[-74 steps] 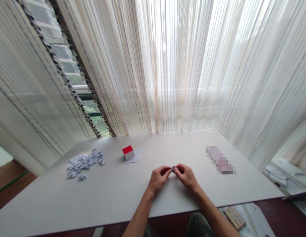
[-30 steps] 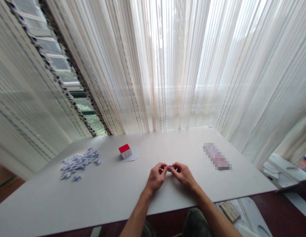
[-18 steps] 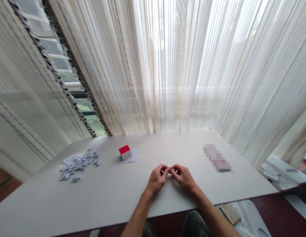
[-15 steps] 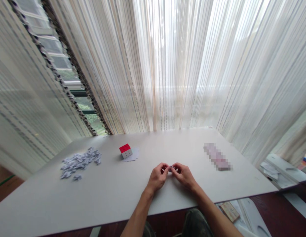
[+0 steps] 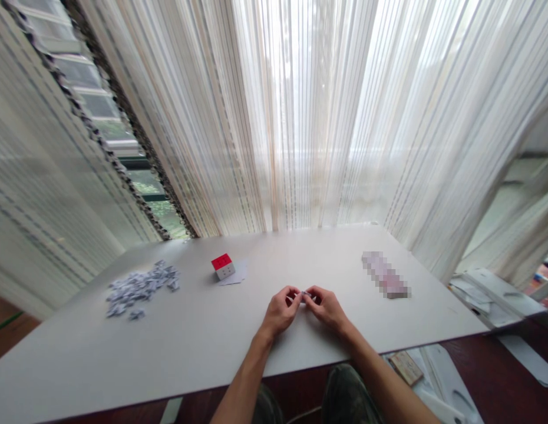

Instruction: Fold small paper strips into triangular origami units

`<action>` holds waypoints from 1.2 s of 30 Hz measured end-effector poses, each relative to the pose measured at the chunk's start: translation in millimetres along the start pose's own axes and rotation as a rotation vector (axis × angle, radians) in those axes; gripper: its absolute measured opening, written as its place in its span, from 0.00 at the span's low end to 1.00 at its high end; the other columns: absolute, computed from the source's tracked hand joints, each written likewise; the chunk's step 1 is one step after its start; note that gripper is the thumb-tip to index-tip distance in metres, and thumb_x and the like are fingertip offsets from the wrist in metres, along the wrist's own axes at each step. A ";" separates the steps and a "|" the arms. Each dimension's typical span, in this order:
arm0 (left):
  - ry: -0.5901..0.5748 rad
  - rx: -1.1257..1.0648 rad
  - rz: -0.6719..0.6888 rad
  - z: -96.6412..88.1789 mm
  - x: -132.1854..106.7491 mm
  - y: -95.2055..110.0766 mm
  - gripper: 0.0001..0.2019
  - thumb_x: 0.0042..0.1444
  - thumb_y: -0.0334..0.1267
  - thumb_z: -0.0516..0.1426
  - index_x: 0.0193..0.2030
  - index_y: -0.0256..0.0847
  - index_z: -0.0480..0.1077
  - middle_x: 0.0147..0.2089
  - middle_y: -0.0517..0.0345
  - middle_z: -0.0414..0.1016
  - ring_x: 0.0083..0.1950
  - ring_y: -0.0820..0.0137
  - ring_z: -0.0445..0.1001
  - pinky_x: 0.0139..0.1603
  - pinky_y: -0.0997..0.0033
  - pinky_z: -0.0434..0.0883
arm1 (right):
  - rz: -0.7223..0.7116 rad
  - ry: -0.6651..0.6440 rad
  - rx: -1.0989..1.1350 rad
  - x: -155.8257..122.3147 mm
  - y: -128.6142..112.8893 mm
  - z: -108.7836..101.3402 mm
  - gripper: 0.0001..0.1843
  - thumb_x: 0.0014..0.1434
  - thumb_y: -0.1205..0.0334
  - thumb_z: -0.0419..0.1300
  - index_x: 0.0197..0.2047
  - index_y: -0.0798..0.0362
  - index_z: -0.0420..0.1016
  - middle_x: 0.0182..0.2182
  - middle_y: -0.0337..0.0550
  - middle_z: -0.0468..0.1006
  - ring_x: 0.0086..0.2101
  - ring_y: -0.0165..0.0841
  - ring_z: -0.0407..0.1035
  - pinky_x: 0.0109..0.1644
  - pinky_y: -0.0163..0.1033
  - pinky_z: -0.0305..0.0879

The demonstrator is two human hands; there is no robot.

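My left hand (image 5: 281, 309) and my right hand (image 5: 324, 306) meet above the near middle of the white table (image 5: 190, 353). Between their thumbs and fingertips is a small folded paper piece (image 5: 304, 297), mostly covered by the fingers. Both hands are closed in a pinch on it. On the left of the table lies a loose heap of small folded paper pieces (image 5: 139, 288). A red and white puzzle cube (image 5: 223, 268) sits on some flat white paper sheets (image 5: 238, 274) at the back, left of my hands.
A blurred-out pinkish strip (image 5: 385, 274) lies on the table's right side. Sheer striped curtains (image 5: 296, 147) hang right behind the far edge. Below the right edge, a small wooden box (image 5: 405, 368) rests on a white surface, and white shelves (image 5: 495, 294) stand farther right.
The view has shifted slightly. Both hands stay together on the paper piece, their fingers moving only a little. The heap and the cube stay in place on the table.
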State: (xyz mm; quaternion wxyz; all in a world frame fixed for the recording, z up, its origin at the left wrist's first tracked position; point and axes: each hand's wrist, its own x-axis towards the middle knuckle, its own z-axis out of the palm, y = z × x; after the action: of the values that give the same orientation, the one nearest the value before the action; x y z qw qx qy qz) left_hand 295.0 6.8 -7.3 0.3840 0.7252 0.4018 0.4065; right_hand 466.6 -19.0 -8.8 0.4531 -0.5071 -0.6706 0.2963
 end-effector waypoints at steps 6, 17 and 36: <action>0.004 -0.008 -0.002 -0.1 0.1 3.8 0.13 0.59 0.47 0.54 0.39 0.38 0.72 0.35 0.54 0.76 0.30 0.70 0.73 0.30 0.73 0.69 | -0.004 0.009 0.006 -0.8 -5.3 -2.0 0.12 0.60 0.55 0.57 0.35 0.55 0.77 0.28 0.40 0.78 0.24 0.28 0.66 0.29 0.31 0.61; 0.030 -0.018 0.002 -2.6 -0.4 8.9 0.15 0.58 0.48 0.55 0.39 0.38 0.74 0.36 0.52 0.78 0.31 0.68 0.74 0.32 0.71 0.70 | -0.016 -0.008 0.024 0.1 -7.2 -3.4 0.16 0.61 0.51 0.56 0.36 0.54 0.78 0.28 0.41 0.78 0.24 0.28 0.66 0.28 0.32 0.61; 0.058 0.062 0.037 -1.4 -2.1 8.4 0.14 0.58 0.49 0.55 0.37 0.39 0.73 0.34 0.54 0.77 0.29 0.70 0.72 0.31 0.73 0.69 | -0.026 0.045 0.024 -0.9 -7.5 -2.2 0.16 0.62 0.52 0.55 0.36 0.54 0.78 0.31 0.43 0.80 0.29 0.32 0.71 0.34 0.34 0.65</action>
State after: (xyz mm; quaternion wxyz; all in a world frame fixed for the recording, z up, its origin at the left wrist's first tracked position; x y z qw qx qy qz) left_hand 295.3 2.1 0.0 0.3419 0.7320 0.4116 0.4217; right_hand 465.6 -22.4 -1.7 0.4781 -0.4994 -0.6631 0.2869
